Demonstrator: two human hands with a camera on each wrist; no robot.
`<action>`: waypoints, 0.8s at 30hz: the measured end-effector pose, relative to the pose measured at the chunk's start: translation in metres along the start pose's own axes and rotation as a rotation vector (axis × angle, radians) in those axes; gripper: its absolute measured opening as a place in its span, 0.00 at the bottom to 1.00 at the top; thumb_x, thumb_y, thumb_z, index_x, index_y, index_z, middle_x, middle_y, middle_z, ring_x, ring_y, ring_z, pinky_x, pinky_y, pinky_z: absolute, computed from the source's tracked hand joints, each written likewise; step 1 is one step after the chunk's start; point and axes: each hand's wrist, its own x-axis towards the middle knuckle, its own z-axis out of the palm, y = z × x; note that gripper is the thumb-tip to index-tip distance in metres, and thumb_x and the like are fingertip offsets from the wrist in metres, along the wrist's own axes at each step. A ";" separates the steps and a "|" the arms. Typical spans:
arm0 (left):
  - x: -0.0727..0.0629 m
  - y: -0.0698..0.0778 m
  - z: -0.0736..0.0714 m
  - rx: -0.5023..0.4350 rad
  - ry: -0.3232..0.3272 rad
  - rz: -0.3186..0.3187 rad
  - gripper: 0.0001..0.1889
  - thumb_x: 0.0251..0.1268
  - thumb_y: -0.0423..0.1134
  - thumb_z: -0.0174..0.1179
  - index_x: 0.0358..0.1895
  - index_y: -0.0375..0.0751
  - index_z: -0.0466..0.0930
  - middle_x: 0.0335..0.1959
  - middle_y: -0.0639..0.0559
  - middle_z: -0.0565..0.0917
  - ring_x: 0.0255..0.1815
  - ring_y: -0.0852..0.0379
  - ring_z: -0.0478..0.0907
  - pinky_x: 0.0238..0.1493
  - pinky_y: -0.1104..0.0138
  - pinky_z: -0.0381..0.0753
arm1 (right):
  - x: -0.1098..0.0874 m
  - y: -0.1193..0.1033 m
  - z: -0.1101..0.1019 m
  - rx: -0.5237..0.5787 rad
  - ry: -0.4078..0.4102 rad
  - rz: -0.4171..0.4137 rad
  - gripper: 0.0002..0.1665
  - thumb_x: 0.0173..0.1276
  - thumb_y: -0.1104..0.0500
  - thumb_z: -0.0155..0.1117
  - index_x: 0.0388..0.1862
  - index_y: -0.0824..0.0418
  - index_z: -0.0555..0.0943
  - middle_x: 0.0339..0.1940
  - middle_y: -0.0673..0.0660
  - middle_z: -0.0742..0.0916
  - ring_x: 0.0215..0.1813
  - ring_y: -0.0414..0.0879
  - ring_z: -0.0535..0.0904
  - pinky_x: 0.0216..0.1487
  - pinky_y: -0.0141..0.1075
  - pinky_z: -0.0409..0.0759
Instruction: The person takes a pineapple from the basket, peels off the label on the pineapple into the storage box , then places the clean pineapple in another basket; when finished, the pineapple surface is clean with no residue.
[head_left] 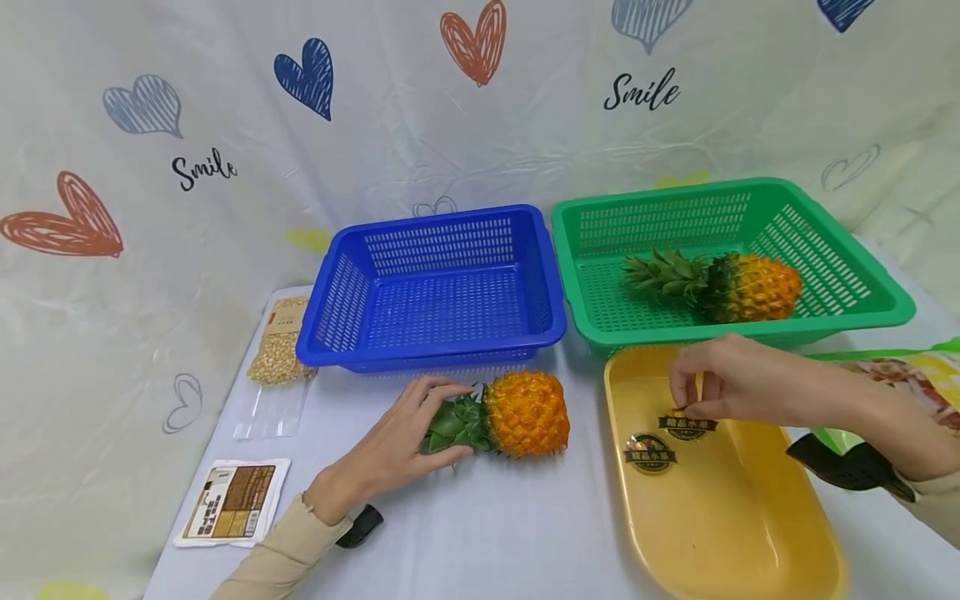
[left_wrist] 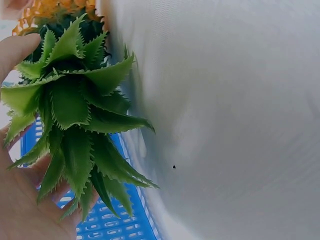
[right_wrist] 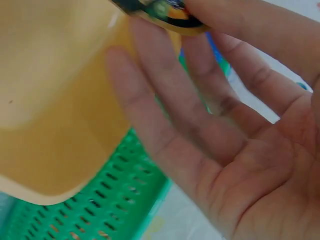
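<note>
My left hand (head_left: 408, 433) grips a small pineapple (head_left: 527, 414) by its green leafy crown, thumb on the near side and fingers on the far side. The pineapple lies on its side on the white table, its orange body pointing right. In the left wrist view the spiky leaves (left_wrist: 75, 120) fill the space before the palm. Over the yellow basin (head_left: 693, 525), my right hand (head_left: 731, 383) pinches a black-and-gold fruit label (head_left: 687, 427) between thumb and fingers. In the right wrist view part of this label (right_wrist: 172, 12) shows at the fingertips. A similar label (head_left: 650, 455) lies inside the basin.
Behind stand a blue basket (head_left: 442, 350) and a green basket (head_left: 862, 275) with another pineapple (head_left: 757, 287) in it. On the left lie a bag of yellow kernels (head_left: 277, 354) and a flat white-and-brown packet (head_left: 232, 502). A colourful printed bag (head_left: 918, 379) sits at right.
</note>
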 end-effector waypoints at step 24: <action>0.000 -0.001 -0.001 -0.015 -0.006 -0.003 0.37 0.68 0.53 0.72 0.75 0.49 0.68 0.69 0.49 0.70 0.70 0.51 0.68 0.66 0.50 0.77 | 0.011 0.027 0.026 -0.137 -0.208 0.150 0.19 0.59 0.75 0.74 0.27 0.52 0.80 0.24 0.41 0.79 0.26 0.32 0.69 0.28 0.31 0.72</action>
